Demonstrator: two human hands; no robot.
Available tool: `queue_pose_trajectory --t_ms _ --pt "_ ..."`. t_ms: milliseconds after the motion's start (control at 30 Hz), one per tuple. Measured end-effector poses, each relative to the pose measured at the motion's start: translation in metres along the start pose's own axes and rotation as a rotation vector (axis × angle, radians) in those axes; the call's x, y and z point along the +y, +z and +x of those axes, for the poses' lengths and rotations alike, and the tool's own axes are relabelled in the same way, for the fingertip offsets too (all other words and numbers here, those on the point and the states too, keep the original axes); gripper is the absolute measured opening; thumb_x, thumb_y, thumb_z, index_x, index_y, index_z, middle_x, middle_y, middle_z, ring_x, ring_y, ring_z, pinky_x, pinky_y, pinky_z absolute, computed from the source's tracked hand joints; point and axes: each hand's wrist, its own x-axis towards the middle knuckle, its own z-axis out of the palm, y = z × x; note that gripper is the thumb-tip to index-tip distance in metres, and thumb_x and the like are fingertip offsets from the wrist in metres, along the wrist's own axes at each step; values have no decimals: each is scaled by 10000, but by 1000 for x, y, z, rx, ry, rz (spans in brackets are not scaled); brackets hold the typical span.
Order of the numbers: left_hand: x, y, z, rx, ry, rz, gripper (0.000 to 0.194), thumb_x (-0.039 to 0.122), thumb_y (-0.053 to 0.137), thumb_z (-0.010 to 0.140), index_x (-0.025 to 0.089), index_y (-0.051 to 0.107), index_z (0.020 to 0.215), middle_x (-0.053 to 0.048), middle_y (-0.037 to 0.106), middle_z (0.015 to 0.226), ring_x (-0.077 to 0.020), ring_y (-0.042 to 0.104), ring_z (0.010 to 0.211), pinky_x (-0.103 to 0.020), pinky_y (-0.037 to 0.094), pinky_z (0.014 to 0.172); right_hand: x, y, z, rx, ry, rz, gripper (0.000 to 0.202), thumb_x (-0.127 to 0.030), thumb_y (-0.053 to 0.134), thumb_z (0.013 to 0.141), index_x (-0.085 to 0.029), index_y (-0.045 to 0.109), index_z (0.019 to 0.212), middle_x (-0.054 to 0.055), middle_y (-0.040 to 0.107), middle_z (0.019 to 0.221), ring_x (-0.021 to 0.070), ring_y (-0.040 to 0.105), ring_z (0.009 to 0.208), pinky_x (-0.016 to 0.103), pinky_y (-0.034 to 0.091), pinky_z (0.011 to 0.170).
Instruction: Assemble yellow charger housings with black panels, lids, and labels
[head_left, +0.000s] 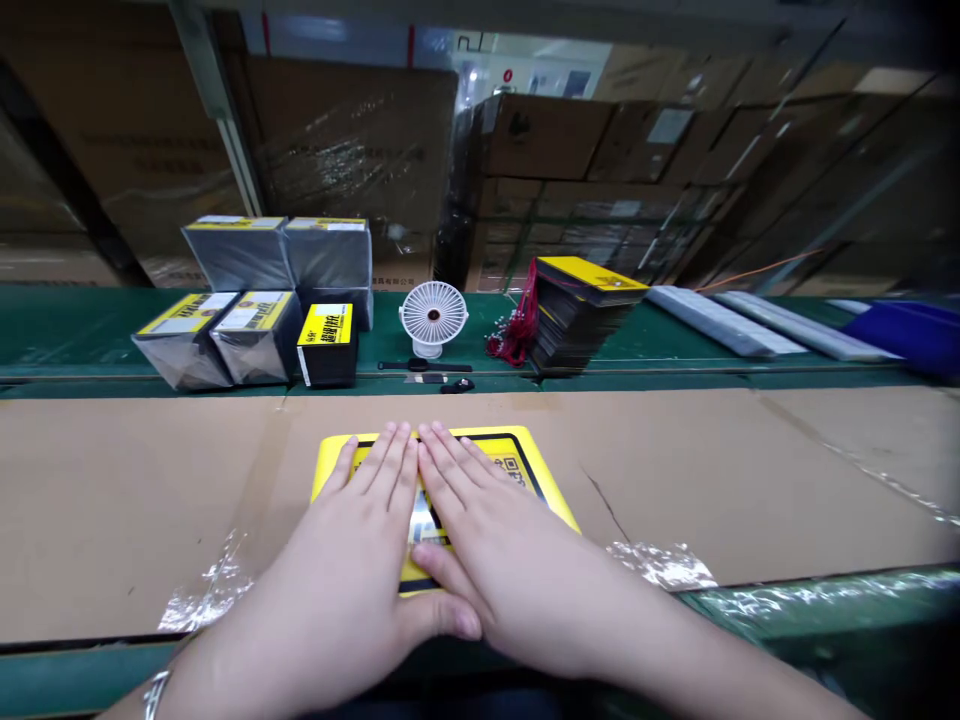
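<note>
Flatly, palms down, your left hand (352, 560) and right hand (525, 570) cover a yellow board (553, 495) at the front center of a bench topped with cardboard (690, 460). Both hands are open, fingers straight and angled inward to meet near the board's far edge; neither is closed around anything. Your left thumb crosses below your right thumb, its tip against the near side of your right hand, and a silvery bracelet (156, 692) circles your left wrist. Between your hands show a patch of glare and part of the board's print, with a black border and a square code to the right. Beyond the cardboard, on a green surface (652, 345), a white fan (433, 315) stands upright roughly in line with your fingertips, a black strap (424, 366) lying just in front of it. Left of the fan sit wrapped packs (184, 345) with yellow tops, some stacked, beside a black box (328, 362) with a yellow top. Right of it, red cords (521, 325) hang against a leaning, yellow-topped stack (581, 320); farther right lie pale bars (712, 320) and a blurred blue object (907, 335). Brown cartons (555, 140) fill the background.
</note>
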Motion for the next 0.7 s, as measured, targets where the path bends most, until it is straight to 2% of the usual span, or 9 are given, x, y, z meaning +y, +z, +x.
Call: queue_pose_trajectory --t_ms 67,167,267,333,433,500,600,700 --pt "-1 -2 6 2 17 -31 983 759 406 755 190 72 1485 -126 144 1545 -323 146 1415 -583 243 1124 -4 -2 5 -29 -16 8 707 -501 342 933 -69 176 1468 136 81 1518 263 93 1418 468 203 1157" --pt "-16 -5 0 22 34 -16 931 695 444 792 212 51 1484 -109 147 1548 -304 158 1416 -560 243 1131 9 -4 -6 -52 34 -9 737 -581 312 919 -124 167 1478 89 57 1530 265 88 1419 477 205 1154" --pt "-36 -8 -15 0 28 37 891 644 453 824 244 5 1483 -82 120 1555 -282 161 1417 -521 268 1131 31 -4 -31 -35 191 -55 752 -607 296 911 -146 142 1486 74 45 1536 275 104 1419 495 221 1145" --pt "-43 -9 -21 -14 -7 72 861 616 443 845 251 -7 1482 -76 110 1556 -276 166 1416 -515 275 1129 42 -3 -46 -13 323 -70 790 -624 310 899 -141 110 1491 94 86 1537 289 147 1412 509 247 1134" --pt "-33 -8 -14 30 -101 103 820 618 397 863 198 65 1484 -104 130 1546 -292 166 1416 -550 247 1130 44 1 -50 9 458 -64 859 -650 327 878 -81 114 1487 158 143 1524 320 185 1399 520 278 1119" --pt "-16 -6 0 28 -67 77 793 639 346 869 182 124 1478 -102 139 1542 -295 153 1418 -572 210 1136 36 4 -41 26 399 -61 823 -615 318 895 -62 142 1480 161 100 1527 318 130 1408 513 250 1131" --pt "8 -5 25 -68 77 -25 842 694 313 843 169 126 1474 -92 118 1544 -292 122 1423 -555 194 1147 21 6 -20 22 194 -45 725 -528 298 932 -67 157 1475 136 40 1532 283 34 1418 487 176 1158" --pt "10 -7 36 -120 90 -82 904 742 312 805 185 73 1476 -62 64 1554 -274 91 1430 -512 201 1157 20 1 -12 -7 118 -1 753 -571 285 928 -85 126 1480 120 32 1537 259 14 1426 469 139 1168"
